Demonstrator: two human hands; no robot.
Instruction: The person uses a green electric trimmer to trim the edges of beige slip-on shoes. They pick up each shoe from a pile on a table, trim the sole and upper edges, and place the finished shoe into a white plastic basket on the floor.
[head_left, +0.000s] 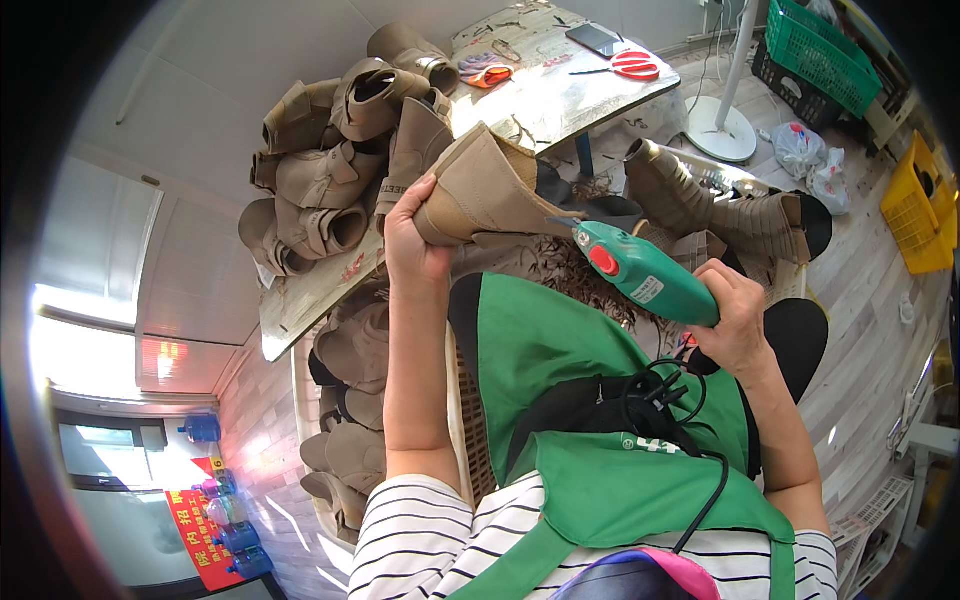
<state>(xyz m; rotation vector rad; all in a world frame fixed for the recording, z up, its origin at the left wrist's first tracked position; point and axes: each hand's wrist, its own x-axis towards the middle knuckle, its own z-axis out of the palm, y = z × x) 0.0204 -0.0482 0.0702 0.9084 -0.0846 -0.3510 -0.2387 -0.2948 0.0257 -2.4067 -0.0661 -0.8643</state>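
Note:
My left hand (421, 238) grips a tan shoe upper (491, 187) by its rounded end and holds it up in front of me. In my right hand (727, 311) is a green corded electric trimmer (649, 271) with a red button, its narrow metal tip at the lower right edge of the upper. Whether the tip touches the material I cannot tell. Several tan shoe uppers (330, 176) lie piled on the worktable just beyond my left hand. A black cord loops over my green apron (555, 322).
On the worktable (525, 112) lie red-handled scissors (636, 65), a phone (595, 40) and a glove (486, 70). Stacked uppers (679, 187) fill a basket at right. Another basket (471, 420) of uppers stands at left. Trimmings litter the floor. A white stand (721, 135) rises beyond the table.

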